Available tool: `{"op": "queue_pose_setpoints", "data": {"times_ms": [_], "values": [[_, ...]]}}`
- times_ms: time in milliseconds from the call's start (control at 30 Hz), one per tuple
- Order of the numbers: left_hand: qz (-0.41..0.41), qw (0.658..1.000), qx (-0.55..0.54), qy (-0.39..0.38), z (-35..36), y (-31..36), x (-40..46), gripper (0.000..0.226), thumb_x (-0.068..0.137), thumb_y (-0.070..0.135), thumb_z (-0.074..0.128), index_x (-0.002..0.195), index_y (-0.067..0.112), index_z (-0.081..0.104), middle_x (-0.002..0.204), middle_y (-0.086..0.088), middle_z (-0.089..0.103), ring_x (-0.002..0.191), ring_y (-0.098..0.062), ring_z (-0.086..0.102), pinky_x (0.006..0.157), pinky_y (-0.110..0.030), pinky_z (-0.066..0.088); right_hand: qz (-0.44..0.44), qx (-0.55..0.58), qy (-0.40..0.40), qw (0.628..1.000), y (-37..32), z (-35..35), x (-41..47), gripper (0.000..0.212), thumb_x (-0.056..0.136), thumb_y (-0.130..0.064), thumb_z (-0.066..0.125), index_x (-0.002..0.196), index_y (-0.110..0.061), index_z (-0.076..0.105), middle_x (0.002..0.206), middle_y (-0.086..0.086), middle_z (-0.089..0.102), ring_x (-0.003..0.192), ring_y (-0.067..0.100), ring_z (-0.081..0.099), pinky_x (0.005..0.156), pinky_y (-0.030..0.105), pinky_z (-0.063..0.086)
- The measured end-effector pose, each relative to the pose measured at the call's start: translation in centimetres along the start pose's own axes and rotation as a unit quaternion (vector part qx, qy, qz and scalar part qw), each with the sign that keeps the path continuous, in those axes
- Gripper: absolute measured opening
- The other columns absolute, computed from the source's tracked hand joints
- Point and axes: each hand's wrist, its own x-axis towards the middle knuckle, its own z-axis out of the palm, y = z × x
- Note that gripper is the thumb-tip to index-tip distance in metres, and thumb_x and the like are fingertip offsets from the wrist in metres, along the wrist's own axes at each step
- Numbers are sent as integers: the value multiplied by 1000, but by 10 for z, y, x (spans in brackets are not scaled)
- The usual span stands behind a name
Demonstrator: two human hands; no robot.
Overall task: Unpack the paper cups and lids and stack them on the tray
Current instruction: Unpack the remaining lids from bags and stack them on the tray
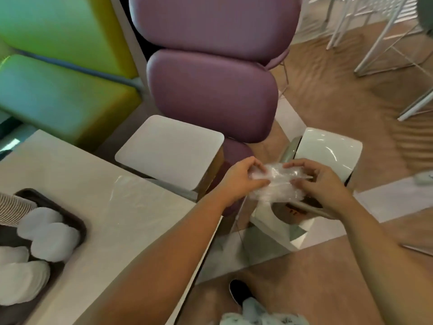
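Observation:
A crumpled clear plastic wrapper (275, 184) is held in the air between both hands, right of the table. My left hand (243, 179) grips its left side with curled fingers. My right hand (323, 181) pinches its right side. The dark tray (79, 221) sits at the table's left edge. Several stacks of white lids (50, 233) lie on it, and a stack of ribbed paper cups (13, 209) lies on its side at the tray's far left. Another clear wrapper (138, 193) lies flat on the table.
The white table (117, 242) fills the lower left. A white stool (173, 148) and purple cushioned chairs (210, 95) stand behind it. Below my hands is a white bin (325, 151) with a round opening (285, 213). Wooden floor and my shoe (241, 292) lie below.

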Motion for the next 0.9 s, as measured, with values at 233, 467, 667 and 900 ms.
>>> {"op": "queue_pose_setpoints", "data": {"times_ms": [233,467,667,900], "values": [[133,947,293,20,66,-12,43,62,86,15,65,142,16,36,151,-10,21,132,-33,30,107,-42,34,-45,-256,189,947,44,-55,5,44,70,11,66,93,-26,68,99,1,49,88,14,47,68,14,34],[187,847,496,-21,106,-38,55,54,66,16,78,117,17,59,142,-12,28,126,-34,29,84,-44,51,-60,-422,131,895,76,-42,22,31,69,1,76,95,-14,69,102,13,51,81,21,46,62,31,43],[197,846,494,-38,112,-54,60,46,53,15,85,94,11,65,117,-12,48,97,-30,54,70,-32,57,54,-453,23,890,104,-19,59,30,92,-16,54,122,-14,55,121,8,43,100,33,59,84,36,44],[208,878,431,-23,117,-64,60,44,51,7,84,89,11,63,109,-7,37,88,-25,51,58,-30,57,152,-525,-115,829,142,-13,94,29,93,-11,47,118,-5,61,126,18,55,112,31,55,94,33,42]]}}
